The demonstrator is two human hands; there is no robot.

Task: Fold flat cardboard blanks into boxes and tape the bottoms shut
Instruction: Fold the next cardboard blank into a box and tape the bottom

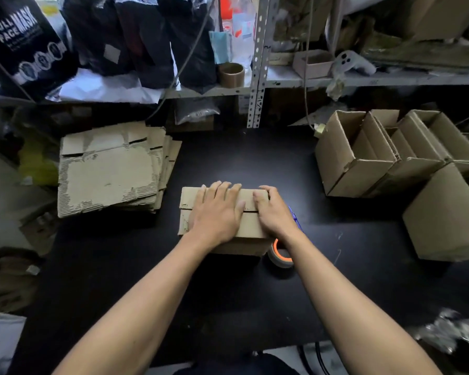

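Box (pixel 222 212) sits mid-table (pixel 228 293), bottom flaps folded shut and facing up, seam running left-right between them. From my feed, left hand (pixel 220 209) is flat on top, palm down, fingers spread across both flaps and over the seam. It grips nothing, just presses. Right hand (pixel 272 211) is on the box's right end, fingers curled over the far top edge, thumb on the flap near the seam. Looks like a loose hold on the box end, not a full clench.

Tape roll (pixel 280 255) with an orange core lies on the table, touching the box's near right corner, partly under the right forearm. Blue pen-like thing (pixel 295 217) is just right of the right hand; can't tell what it is.

Stack of flat blanks (pixel 111 171) is on the table's left side, top one scuffed. Finished boxes (pixel 390 152) are grouped at right, open tops up.
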